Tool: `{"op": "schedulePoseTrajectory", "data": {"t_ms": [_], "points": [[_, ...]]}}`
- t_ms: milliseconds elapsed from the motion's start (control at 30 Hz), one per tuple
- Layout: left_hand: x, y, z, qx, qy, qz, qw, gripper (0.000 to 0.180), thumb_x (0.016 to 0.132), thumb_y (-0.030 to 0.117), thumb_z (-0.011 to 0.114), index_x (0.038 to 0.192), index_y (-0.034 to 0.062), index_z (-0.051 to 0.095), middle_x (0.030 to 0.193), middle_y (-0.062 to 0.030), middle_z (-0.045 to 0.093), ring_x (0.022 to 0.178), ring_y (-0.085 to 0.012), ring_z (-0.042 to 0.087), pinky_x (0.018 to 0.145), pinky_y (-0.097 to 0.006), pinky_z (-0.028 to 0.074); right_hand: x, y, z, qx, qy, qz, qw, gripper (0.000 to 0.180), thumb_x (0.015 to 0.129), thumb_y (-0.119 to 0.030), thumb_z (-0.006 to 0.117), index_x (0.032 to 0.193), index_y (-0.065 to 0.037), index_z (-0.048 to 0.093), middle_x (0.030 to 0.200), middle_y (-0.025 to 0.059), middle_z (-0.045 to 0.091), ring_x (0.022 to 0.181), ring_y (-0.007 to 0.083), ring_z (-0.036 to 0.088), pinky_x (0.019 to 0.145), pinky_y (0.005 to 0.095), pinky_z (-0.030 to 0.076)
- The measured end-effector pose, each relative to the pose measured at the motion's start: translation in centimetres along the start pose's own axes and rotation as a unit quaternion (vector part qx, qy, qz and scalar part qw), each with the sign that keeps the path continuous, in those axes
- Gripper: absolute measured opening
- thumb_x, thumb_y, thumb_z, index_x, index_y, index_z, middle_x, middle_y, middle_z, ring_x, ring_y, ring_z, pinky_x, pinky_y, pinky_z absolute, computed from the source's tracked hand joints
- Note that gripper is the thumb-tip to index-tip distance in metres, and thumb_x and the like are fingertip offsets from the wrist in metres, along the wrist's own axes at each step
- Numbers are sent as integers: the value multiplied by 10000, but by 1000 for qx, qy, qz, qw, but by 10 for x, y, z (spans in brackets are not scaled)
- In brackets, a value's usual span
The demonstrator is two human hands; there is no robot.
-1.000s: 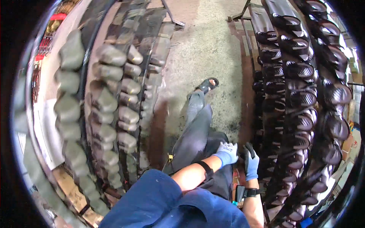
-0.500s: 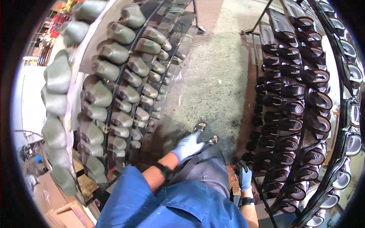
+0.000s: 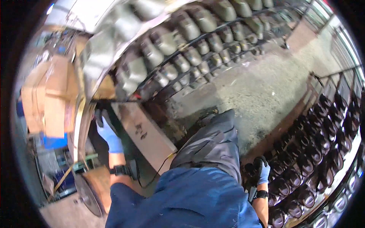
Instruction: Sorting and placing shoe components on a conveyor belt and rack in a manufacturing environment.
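Observation:
My left hand point(image 3: 108, 133), in a light blue glove with dark fingers, reaches forward beside the edge of a stack of boards point(image 3: 80, 131). Its fingers look stretched and slightly apart, with nothing visible in them. A pale plank-like surface point(image 3: 146, 135) with dark marks lies to its right. My right hand point(image 3: 263, 171), gloved the same way, hangs at my right side close to a rack of dark sandals point(image 3: 292, 174). Its fingers seem loosely apart and hold nothing I can see, though they blend into the dark sandals behind.
Grey-green foot-shaped shoe lasts point(image 3: 190, 26) line a tiered rack ahead. Cardboard boxes point(image 3: 57, 97), a blue bin point(image 3: 54, 141) and a round disc point(image 3: 89, 195) are at the left. A thin cable point(image 3: 157, 173) hangs near my left side. Concrete floor point(image 3: 254, 93) runs between the racks.
My view and body have turned left, bringing the boxes and boards nearer. The left hand has gone from in front of my legs out to the left; the right hand stays at my side.

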State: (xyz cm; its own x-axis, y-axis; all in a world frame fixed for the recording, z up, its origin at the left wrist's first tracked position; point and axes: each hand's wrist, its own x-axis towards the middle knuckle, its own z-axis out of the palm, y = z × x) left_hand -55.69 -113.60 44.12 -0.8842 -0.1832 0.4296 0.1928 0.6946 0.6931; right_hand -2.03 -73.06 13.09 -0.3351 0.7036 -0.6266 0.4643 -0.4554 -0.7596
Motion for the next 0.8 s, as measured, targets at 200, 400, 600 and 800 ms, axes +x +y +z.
{"op": "schedulePoseTrajectory", "data": {"t_ms": [200,400,600,800], "points": [[88,-60,-45,-226,147,-143,952,600,914,435,510,1351,43,389,1287,-99,503,1168,-236,473,987,-375,369,8,-14,-4,31,-81,59,995,301,916,-97,536,1186,24,591,1112,56,639,956,125,583,853,258,456],[197,-137,-33,-265,-74,-206,939,427,870,391,578,1148,67,566,1076,-74,600,987,-201,530,840,-346,418,15,-54,-3,-52,-114,-8,992,294,901,-120,543,1161,6,599,1064,74,650,925,162,615,844,288,484],[190,-107,58,41,211,-257,942,732,808,376,626,1290,-103,356,1264,-280,483,1140,-376,511,938,-436,423,28,-70,-13,-228,-116,-14,967,263,890,-68,509,1127,-2,603,1110,90,637,984,177,602,845,281,482],[214,-154,32,-24,186,-247,951,742,811,379,635,1316,-66,324,1286,-276,464,1168,-370,495,966,-422,414,42,-86,20,-326,-220,-107,913,349,896,-129,506,1204,31,546,1207,162,588,1036,232,581,911,324,448]]}}
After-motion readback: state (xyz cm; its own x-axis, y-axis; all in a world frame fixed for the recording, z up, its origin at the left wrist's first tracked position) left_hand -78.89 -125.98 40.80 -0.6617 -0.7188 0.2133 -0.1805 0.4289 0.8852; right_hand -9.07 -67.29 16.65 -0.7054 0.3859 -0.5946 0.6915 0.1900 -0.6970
